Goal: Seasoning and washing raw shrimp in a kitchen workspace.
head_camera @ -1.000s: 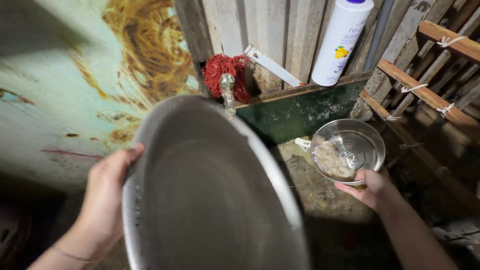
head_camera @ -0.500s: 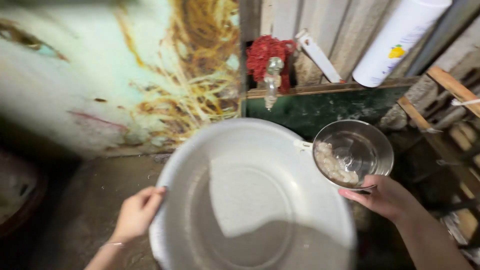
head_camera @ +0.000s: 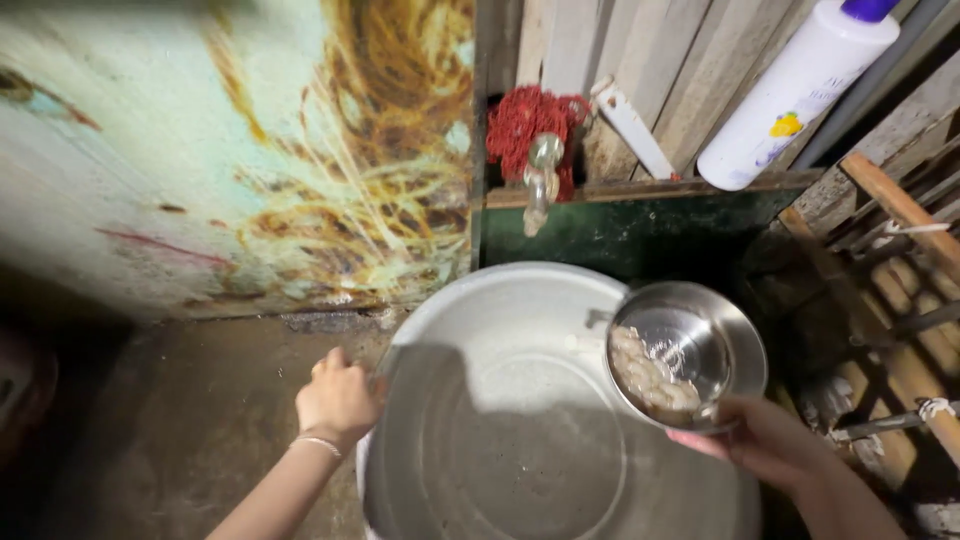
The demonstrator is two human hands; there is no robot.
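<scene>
A large round metal basin (head_camera: 520, 440) lies nearly flat below a metal tap (head_camera: 541, 185). My left hand (head_camera: 338, 400) grips its left rim. My right hand (head_camera: 765, 440) holds a small shiny steel bowl (head_camera: 690, 352) over the basin's right side. The bowl is tilted a little toward the basin, and pale lumps of food (head_camera: 650, 375) sit in its lower left part. No water shows at the tap.
A red scrubber (head_camera: 528, 125) hangs behind the tap on a plank wall. A white bottle (head_camera: 790, 95) leans on a green ledge (head_camera: 640, 225) at the upper right. A rusty painted wall (head_camera: 230, 160) fills the left. Wooden slats (head_camera: 900, 260) stand at the right.
The basin has dropped from a steep tilt to nearly flat under the tap. My left hand slid along its rim. The small bowl moved left, over the basin's edge.
</scene>
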